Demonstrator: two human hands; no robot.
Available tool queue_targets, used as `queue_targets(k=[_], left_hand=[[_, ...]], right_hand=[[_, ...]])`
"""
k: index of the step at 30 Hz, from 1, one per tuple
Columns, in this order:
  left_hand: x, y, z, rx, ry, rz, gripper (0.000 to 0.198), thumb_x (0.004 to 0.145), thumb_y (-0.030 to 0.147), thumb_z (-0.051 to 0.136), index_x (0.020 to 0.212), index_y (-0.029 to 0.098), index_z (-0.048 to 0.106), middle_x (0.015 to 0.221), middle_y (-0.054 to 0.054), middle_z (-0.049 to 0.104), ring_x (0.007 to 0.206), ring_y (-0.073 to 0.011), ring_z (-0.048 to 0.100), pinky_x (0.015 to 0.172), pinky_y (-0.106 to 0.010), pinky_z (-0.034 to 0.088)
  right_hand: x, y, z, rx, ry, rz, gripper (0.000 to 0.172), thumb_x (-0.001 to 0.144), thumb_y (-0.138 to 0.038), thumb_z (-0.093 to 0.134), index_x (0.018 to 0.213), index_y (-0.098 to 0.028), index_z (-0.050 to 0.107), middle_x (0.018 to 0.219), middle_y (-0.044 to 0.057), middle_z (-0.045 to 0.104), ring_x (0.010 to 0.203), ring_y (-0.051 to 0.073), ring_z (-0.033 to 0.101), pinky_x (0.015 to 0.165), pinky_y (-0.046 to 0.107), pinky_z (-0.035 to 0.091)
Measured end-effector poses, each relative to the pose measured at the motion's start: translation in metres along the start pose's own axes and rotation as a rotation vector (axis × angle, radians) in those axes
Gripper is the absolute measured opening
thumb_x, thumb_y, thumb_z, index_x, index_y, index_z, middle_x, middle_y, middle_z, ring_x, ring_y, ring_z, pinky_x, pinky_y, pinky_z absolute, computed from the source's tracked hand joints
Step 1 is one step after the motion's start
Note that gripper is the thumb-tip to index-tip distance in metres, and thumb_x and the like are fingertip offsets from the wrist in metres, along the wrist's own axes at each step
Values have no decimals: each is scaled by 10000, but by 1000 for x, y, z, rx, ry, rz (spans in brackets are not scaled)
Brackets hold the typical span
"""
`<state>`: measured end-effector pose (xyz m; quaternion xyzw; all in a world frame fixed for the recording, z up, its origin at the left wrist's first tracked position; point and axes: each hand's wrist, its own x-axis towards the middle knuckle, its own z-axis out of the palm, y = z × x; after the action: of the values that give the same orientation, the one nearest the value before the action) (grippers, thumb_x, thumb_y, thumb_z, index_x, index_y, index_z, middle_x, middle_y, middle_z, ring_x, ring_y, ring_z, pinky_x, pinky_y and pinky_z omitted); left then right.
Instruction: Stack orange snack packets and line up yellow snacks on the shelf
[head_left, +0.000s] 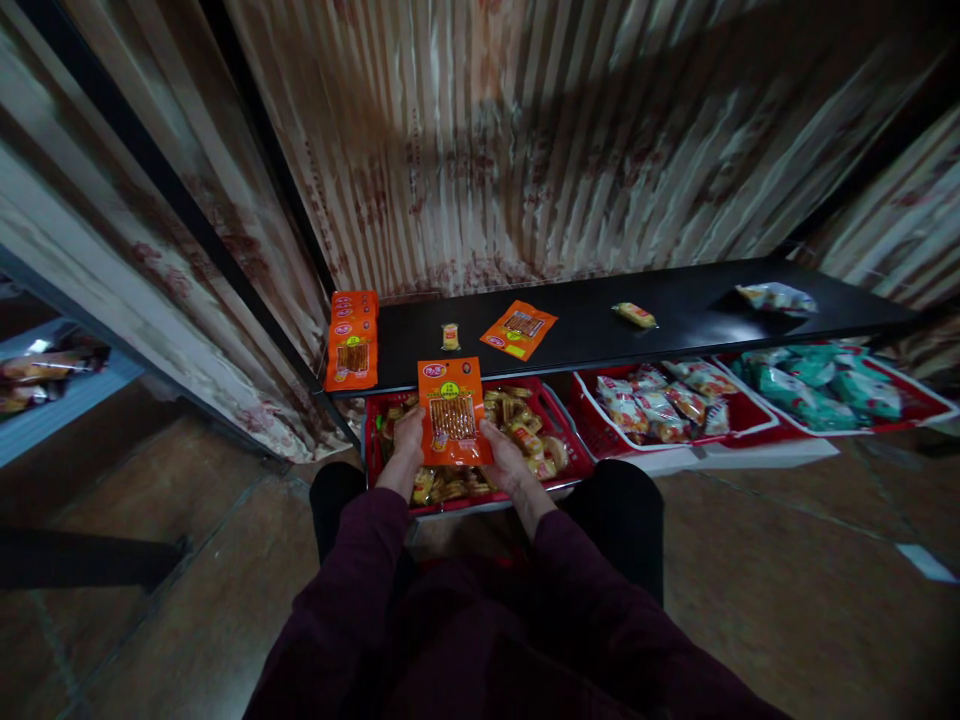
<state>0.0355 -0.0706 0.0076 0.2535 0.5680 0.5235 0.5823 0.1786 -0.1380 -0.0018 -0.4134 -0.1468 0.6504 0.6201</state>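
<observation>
Both my hands hold up an orange snack packet [452, 412] with a clear window showing brown sticks inside. My left hand [406, 447] grips its left edge, and my right hand [508, 458] pinches the lower right edge. Below the packet sits a red basket [566, 425] filled with small wrapped yellow snacks, partly hidden by my hands. On the black shelf [577, 315] behind, similar orange packets [352, 340] lie overlapped in a row at the left end. Another orange packet [519, 330] lies tilted by itself, and a small yellow wrapped snack [450, 337] rests between them.
Farther right on the shelf lie a yellow packaged snack [635, 315] and a pale packet [776, 298]. Under the shelf edge, a red basket [600, 435] holds white-and-red packets and another basket [919, 400] holds teal packets. A dark metal post [270, 150] rises at left.
</observation>
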Motion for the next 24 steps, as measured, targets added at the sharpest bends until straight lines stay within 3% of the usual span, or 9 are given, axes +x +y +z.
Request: queue_targets(k=[6,16,20,24], left_hand=[[-14,3,9,79,33,42,131,607,120,577,697,192,641,652,-1,656,624,-146,603,650,-267,468],[-23,0,14,257,123,216,213,632,89,612,806,211,623,928,-58,671,993,-215,598,901,-310,409],[-34,8,16,485,155,339,284,646,53,562,868,221,617,1042,-78,634,1129,-234,524,1011,-339,330],[-44,13,21,567,172,449,311,648,42,543,900,205,621,1199,-106,554,1260,-241,408,1087,-343,242]], right_hand=[[-1,-1,0,-5,47,12,190,728,-326,683,882,-234,621,838,0,735,899,201,681,821,345,553],[-7,-8,3,-12,40,23,175,737,-337,642,871,-227,615,840,11,737,932,227,679,814,361,550],[-8,-8,3,1,12,30,207,732,-340,647,896,-215,627,861,24,739,938,235,677,817,368,547],[-8,-10,6,1,16,4,222,730,-336,655,915,-216,631,856,21,739,930,233,680,814,368,547]])
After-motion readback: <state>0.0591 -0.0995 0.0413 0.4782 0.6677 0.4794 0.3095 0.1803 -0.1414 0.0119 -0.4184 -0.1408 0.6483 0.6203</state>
